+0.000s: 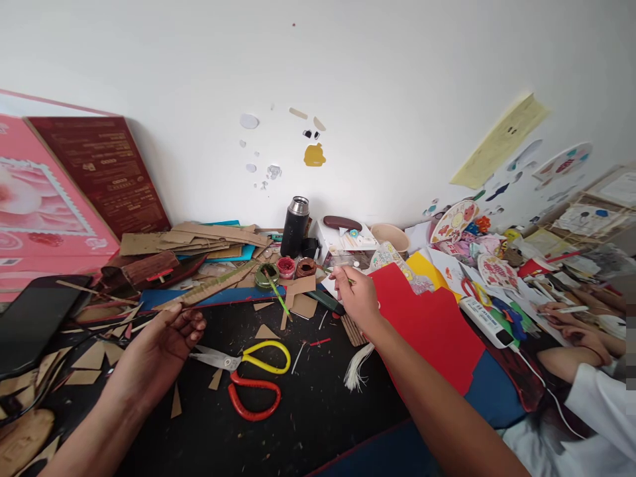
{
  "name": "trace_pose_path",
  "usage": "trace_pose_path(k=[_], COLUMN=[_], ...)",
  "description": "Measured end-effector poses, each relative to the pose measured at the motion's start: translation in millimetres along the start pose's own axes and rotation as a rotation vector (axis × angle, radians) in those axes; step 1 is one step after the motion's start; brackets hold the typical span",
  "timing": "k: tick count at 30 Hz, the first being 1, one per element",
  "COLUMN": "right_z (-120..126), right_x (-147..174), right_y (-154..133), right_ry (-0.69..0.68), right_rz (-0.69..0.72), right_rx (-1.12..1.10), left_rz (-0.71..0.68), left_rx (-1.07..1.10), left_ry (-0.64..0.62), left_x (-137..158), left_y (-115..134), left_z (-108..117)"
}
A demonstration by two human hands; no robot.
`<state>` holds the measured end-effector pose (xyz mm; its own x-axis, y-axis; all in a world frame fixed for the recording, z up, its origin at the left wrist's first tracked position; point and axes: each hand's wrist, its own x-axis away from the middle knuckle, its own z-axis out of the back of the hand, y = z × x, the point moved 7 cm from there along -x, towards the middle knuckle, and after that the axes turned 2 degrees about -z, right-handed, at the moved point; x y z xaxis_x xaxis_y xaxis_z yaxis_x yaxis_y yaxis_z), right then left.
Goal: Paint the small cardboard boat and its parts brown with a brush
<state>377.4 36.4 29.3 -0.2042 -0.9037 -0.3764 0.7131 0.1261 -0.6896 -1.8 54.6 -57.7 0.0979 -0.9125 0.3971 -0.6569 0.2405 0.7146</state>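
My left hand (161,334) is turned palm up with curled fingers. Between its thumb and fingers it pinches the near end of a long cardboard strip (213,286) with greenish paint on it. In my right hand (354,295) is a thin paintbrush (324,268), its tip at the mouth of a brown paint jar (305,267). Beside that stand a red paint jar (285,267) and a green paint jar (265,275). A second brush with a lime green handle (279,297) leans out of the green jar.
Scissors (238,363) with yellow and red handles lie on the black mat among cardboard scraps. A black flask (295,228) stands by the wall. Red paper (427,324) lies under my right forearm. At the right, another person's hand (561,315) holds a pen.
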Motion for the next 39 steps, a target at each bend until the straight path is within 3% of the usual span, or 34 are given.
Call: trace_pose_path(k=[14,39], right_z=[-1.3,-9.2], right_x=[2.8,11.0], right_y=[6.6,6.6], right_ry=[-0.001,-0.04], right_rz=[-0.075,-0.062], right_rx=[-0.102,-0.104], left_rz=[-0.006,-0.007], left_rx=[-0.04,-0.073], left_ry=[-0.016,-0.044], left_x=[-0.5,-2.0], left_y=[-1.0,-1.8], left_z=[-0.1,0.4])
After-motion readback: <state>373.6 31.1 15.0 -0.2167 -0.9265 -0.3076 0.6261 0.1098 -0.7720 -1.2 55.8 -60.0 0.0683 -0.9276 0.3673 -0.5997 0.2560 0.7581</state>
